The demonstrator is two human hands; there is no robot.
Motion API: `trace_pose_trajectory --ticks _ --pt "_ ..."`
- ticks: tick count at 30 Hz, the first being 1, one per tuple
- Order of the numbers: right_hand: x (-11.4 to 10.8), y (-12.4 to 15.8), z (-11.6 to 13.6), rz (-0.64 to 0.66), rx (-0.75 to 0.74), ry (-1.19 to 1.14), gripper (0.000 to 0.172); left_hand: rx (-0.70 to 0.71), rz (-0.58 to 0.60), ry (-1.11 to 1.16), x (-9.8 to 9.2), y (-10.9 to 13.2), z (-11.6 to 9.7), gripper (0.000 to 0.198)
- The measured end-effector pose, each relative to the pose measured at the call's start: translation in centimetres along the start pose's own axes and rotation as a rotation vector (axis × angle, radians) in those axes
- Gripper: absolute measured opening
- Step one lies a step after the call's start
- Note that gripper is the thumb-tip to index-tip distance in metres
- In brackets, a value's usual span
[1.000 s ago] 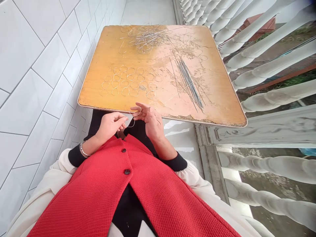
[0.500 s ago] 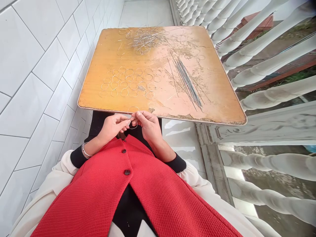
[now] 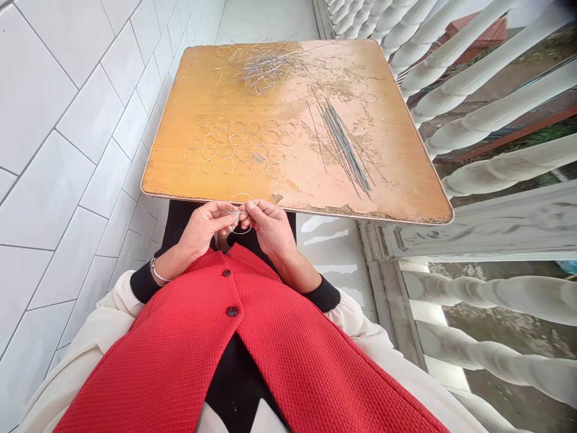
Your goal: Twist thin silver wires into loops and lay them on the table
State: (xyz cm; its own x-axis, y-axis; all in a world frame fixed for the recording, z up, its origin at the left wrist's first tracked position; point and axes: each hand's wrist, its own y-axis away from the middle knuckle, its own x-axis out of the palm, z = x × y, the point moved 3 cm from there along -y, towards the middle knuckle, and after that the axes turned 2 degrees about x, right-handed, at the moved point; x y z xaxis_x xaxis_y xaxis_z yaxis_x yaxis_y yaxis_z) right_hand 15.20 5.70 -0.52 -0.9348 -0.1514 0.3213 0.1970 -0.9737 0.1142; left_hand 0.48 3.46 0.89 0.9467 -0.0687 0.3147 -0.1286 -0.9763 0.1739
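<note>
Silvery looped wire (image 3: 241, 233) is at the near edge of the worn wooden table (image 3: 193, 96) in the head view, one loop above the fingertips and one below. The left hand (image 3: 206, 227) and right hand (image 3: 270, 228) are each closed to a thumb-and-finger pinch on its middle, nearly touching, probably so that both can steady so thin a piece. On the tabletop, wire rings (image 3: 224, 150) lie spread in rows, perhaps to stop them snagging, well apart from the wire tangle (image 3: 265, 71) at the far side. Thin dark rods (image 3: 345, 147) lie roughly parallel to the right, perhaps bundled for easy reach. Against one second ago, the right hand's outstretched fingers have curled into the pinch; the tabletop layout looks unchanged.
</note>
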Motion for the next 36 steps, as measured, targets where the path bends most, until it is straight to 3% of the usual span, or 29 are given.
trace_pose_trajectory --ticks 13,22,26,29,36 --pt "-0.3 1.1 0.3 0.035 0.047 0.022 0.036 0.049 -0.045 -0.032 -0.4 -0.3 -0.4 0.029" --pt "-0.8 1.2 0.0 -0.027 0.024 0.091 0.028 0.017 -0.035 -0.055 -0.5 0.0 -0.8 0.032" --pt "-0.8 1.2 -0.3 -0.008 0.055 0.090 0.032 -0.012 0.046 -0.140 -0.4 -0.2 -0.5 0.030" --pt "-0.8 1.3 -0.2 0.003 0.054 0.139 0.035 0.035 0.036 -0.213 -0.5 -0.2 -0.4 0.027" --pt "-0.3 0.9 2.1 -0.068 -0.161 0.351 0.057 0.127 0.005 -0.431 -0.2 0.3 -0.8 0.023"
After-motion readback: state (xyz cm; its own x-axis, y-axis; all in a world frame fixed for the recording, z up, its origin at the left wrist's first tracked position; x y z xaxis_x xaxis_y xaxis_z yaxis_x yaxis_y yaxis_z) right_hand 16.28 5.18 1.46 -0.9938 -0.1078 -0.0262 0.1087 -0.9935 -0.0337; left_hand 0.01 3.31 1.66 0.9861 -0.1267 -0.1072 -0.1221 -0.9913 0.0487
